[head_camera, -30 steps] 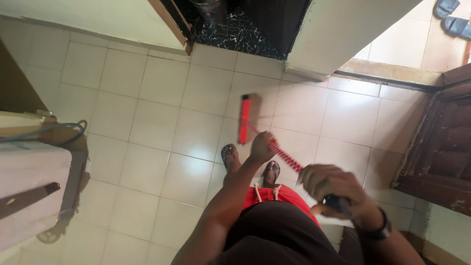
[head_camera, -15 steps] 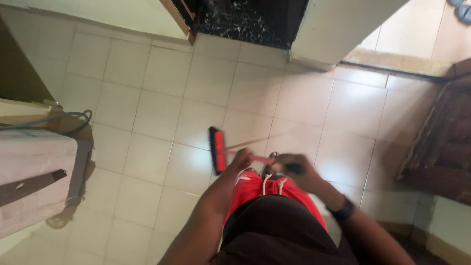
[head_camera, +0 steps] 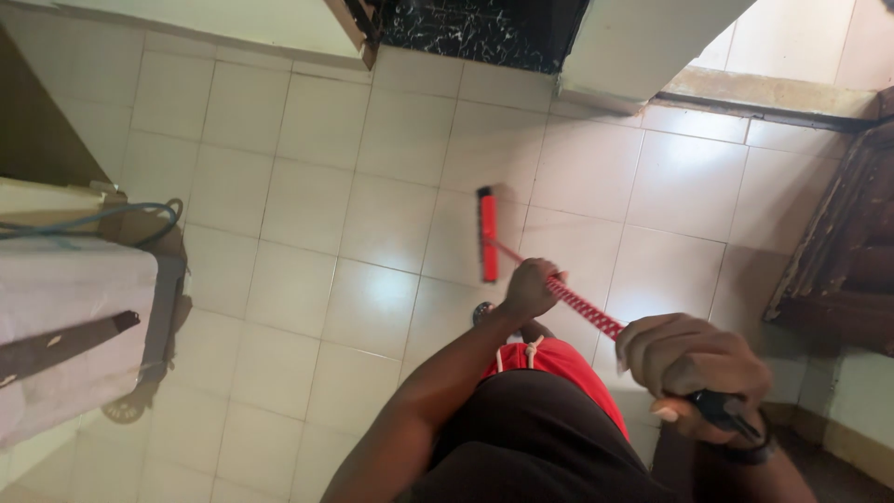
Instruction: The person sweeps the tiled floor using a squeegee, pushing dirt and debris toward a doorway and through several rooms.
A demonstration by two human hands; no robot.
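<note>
- Pale square floor tiles (head_camera: pixel 298 214) fill most of your view, glossy enough to throw back soft patches of light, with thin grout lines running between them.
- At the far left you have a light-coloured cabinet (head_camera: pixel 65 326) whose top carries a loop of blue hose (head_camera: pixel 102 222); a small caster wheel (head_camera: pixel 126 408) shows under its lower corner.
- Top centre, a doorway opens onto dark marbled flooring (head_camera: pixel 466 28), framed by a wooden door edge on its left and a cream wall corner (head_camera: pixel 643 42) on its right.
- Just right of centre, the broom head (head_camera: pixel 488 234) lies flat on the tiles, red along its back with dark bristles at the edge, its long side pointing away from you.
- Your left hand (head_camera: pixel 531 289) is closed around the lower part of the red handle (head_camera: pixel 582 305), not far up from the head; the forearm stretches down towards your body.
- Below that hand, 1 sandalled foot (head_camera: pixel 484 312) peeks out, mostly hidden by the arm, and your red shorts (head_camera: pixel 554 368) with a white drawstring sit above a dark shirt.
- The handle, red with a pale spiral pattern, slants from the head up to the right.
- Your right hand (head_camera: pixel 694 368) is wrapped tightly around the black grip (head_camera: pixel 726 410) at the top end of the handle, with a dark wristband (head_camera: pixel 745 452) just behind it.
- At the far right stands worn dark wooden furniture (head_camera: pixel 838 261), well apart from the broom.
</note>
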